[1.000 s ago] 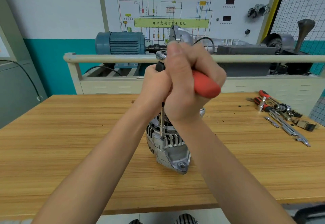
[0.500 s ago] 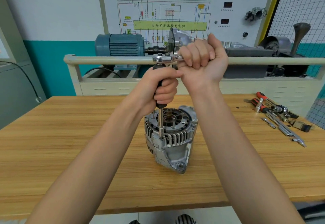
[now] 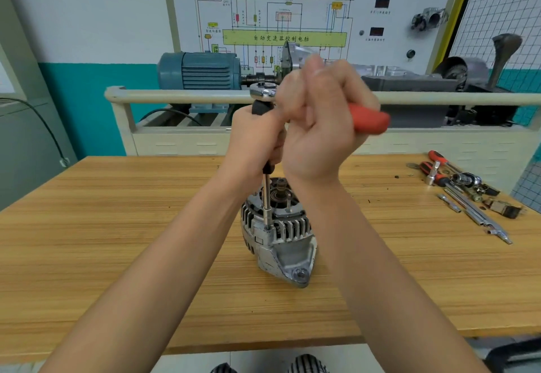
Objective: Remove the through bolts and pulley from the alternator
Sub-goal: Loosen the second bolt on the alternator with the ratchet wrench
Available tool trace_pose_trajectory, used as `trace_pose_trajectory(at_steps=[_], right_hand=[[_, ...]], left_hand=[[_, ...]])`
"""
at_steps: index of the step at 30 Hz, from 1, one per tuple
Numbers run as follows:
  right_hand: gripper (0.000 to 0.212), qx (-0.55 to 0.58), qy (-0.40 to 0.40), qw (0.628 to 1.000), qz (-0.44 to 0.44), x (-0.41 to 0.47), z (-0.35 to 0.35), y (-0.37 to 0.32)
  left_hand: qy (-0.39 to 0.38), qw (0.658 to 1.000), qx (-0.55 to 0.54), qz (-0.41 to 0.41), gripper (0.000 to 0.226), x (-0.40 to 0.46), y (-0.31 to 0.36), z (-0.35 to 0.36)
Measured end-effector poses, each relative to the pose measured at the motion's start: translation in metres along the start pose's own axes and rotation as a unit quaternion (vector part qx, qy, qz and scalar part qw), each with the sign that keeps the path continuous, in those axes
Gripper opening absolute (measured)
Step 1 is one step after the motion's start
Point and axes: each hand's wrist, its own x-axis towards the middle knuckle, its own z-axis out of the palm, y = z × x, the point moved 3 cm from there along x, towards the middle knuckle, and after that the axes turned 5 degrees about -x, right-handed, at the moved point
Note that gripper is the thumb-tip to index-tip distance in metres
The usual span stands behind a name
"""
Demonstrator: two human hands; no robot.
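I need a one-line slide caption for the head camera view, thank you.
Both hands, left hand and right hand, drive a red-handled ratchet on an alternator bolt.

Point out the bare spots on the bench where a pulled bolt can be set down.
Left of the alternator, the bench is bare to its left edge. The near strip between alternator and front edge is free but lies under both forearms. Right of the alternator is bare up to the loose tools, which crowd the far right corner.

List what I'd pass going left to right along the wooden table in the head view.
Bare wooden table → alternator, standing under both hands → loose tools near the right edge.
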Motion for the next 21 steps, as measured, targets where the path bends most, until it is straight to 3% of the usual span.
trace_pose_trajectory(at_steps=[4,7,10,13,16,19,21], right_hand=[[0.054,0.13,0.026,0.978,0.16,0.025,-0.021,0.004],[0.05,0.26,0.114,0.916,0.284,0.031,-0.036,0.018],[0.051,0.314,0.157,0.882,0.314,0.035,-0.044,0.024],[0.055,0.302,0.143,0.901,0.278,0.032,-0.042,0.019],[0.059,0.227,0.097,0.945,0.215,0.025,-0.035,0.009],[0.05,0.092,0.028,0.993,0.074,0.011,-0.016,0.0],[0.039,-0.041,0.007,0.998,-0.049,-0.003,-0.005,-0.005]], left_hand=[[-0.099,0.992,-0.064,-0.033,0.036,0.001,0.004,-0.008],[-0.205,0.973,-0.091,-0.057,0.034,0.002,0.004,-0.006],[-0.23,0.967,-0.073,-0.082,0.043,0.0,0.003,0.0],[-0.188,0.976,-0.068,-0.08,0.049,0.002,0.002,-0.001],[-0.076,0.995,-0.04,-0.045,0.051,0.001,0.001,0.0],[0.046,0.999,0.012,0.007,0.042,0.0,0.003,0.003],[0.073,0.99,0.095,0.07,0.033,-0.003,0.004,0.009]])
